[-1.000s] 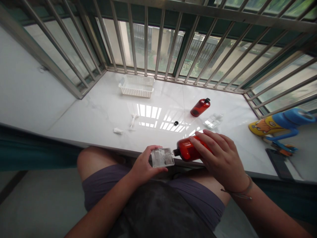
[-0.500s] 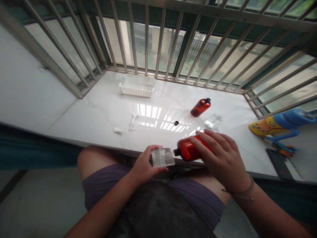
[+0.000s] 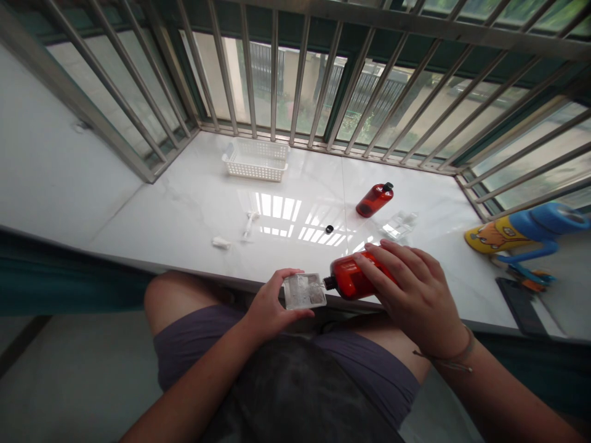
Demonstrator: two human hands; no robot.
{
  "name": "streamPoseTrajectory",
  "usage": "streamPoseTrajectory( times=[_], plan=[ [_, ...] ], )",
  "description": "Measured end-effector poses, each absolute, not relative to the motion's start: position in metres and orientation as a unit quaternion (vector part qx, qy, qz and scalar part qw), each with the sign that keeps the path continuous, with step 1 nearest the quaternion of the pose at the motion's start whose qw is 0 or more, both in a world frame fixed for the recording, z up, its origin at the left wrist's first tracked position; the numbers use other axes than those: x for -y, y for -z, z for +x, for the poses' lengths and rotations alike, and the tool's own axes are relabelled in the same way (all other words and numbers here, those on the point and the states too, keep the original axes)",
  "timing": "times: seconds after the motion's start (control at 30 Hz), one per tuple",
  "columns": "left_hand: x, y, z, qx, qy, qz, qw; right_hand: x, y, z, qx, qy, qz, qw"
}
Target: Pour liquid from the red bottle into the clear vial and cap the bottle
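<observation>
- Window bars (image 3: 295,74) of grey metal fill the upper half of the frame, with glass and greenery behind them.
- Below them a glossy white counter (image 3: 184,209) runs across the middle of the frame. The person sits at its near edge, with dark shorts showing at the bottom.
- A blue and yellow toy (image 3: 521,231) lies at the right edge, and a dark phone (image 3: 521,304) is just below it.
- A white basket (image 3: 255,159) stands at the back of the counter, upper centre-left.
- The right hand (image 3: 415,295), lower centre-right, has its grip wrapped over the body of a red bottle (image 3: 351,278).
  - The bottle is held on its side at the counter's near edge, its uncapped neck pointing left, right up against the packet.
  - It looks like plastic, so it is probably light and a little squeezable.
  - Its smooth sides may be slippery, so the broad body, where the fingers lie, seems the surest hold.
- The left hand (image 3: 268,307), lower centre, pinches a clear packet (image 3: 303,291) by its edges between thumb and fingers.
  - The packet looks thin and flimsy and would likely buckle under pressure in the middle, so the edges seem the better hold.
- A spare bottle (image 3: 374,200), red and capped, lies on its side right of centre, well apart from both hands.
- A second packet (image 3: 398,225) lies just beside it.
- A small black cap (image 3: 329,229) sits mid-counter, with a white nozzle (image 3: 249,224) and a white scrap (image 3: 220,243) further left.
</observation>
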State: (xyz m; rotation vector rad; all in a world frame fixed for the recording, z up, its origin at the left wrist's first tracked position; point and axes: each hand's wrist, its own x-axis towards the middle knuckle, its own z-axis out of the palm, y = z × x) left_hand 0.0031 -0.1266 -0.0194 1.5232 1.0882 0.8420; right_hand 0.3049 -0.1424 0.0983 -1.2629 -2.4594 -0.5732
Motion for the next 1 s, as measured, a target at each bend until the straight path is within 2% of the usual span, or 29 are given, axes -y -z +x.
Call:
streamPoseTrajectory(
  times=[0.3, 0.63, 1.0],
  plan=[
    [0.127, 0.022, 0.003, -0.449, -0.354, 0.634, 0.520, 0.143, -0.098, 0.306, 0.861, 0.198, -0.442, 0.154],
    [0.125, 0.043, 0.003, -0.421, -0.372, 0.590, 0.580, 0.142, -0.099, 0.305, 0.861, 0.206, -0.438, 0.156],
    [0.127, 0.040, 0.004, -0.418, -0.371, 0.595, 0.577, 0.141, -0.098, 0.305, 0.863, 0.205, -0.435, 0.154]
  ],
)
